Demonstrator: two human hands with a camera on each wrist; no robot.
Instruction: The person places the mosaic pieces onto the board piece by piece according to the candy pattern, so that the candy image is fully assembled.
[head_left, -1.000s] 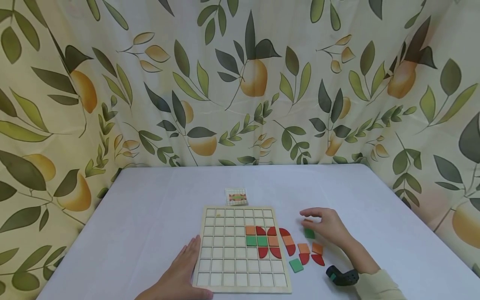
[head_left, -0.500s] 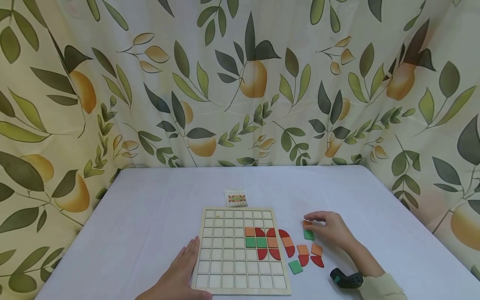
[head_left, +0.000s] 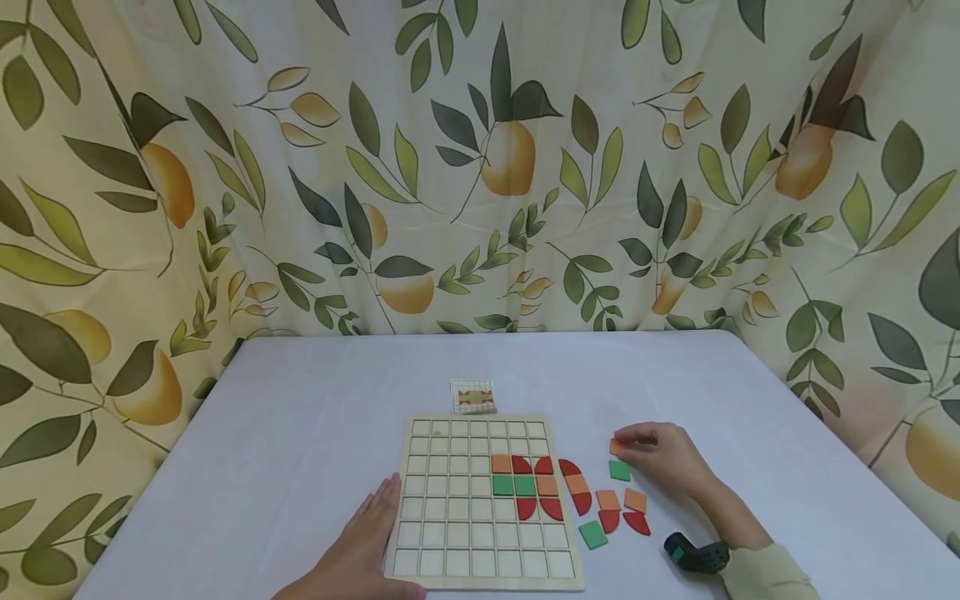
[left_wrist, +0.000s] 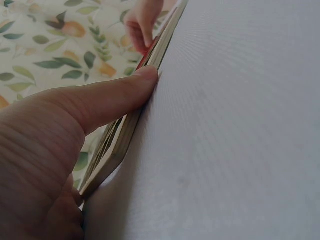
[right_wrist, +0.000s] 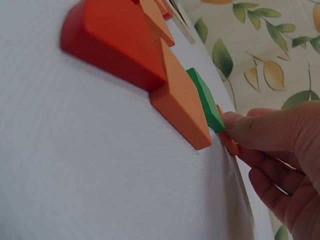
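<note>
A wooden grid board (head_left: pixel 483 582) lies on the white table. My left hand (head_left: pixel 360 537) rests against its near left corner, fingers straight along the side and thumb (left_wrist: pixel 117 100) on the front edge. Right of the board, my right hand (head_left: pixel 663 457) pinches an orange square tile (head_left: pixel 617 447) between thumb and fingers. That tile is partly hidden behind the thumb in the right wrist view. Just in front of it lies a green square tile (head_left: pixel 619 471). On the board, orange, green and red pieces sit in cells at the middle right.
Several loose pieces lie right of the board, among them a red quarter-round (head_left: pixel 637 523), an orange square (head_left: pixel 635 501) and a green square (head_left: pixel 592 534). A small pattern card (head_left: pixel 473 397) lies behind the board. A black device (head_left: pixel 696 553) is by my right wrist.
My right hand has come down onto the orange tile, its fingers closing around it, and has shifted slightly right with it. My left hand stays at the board.
</note>
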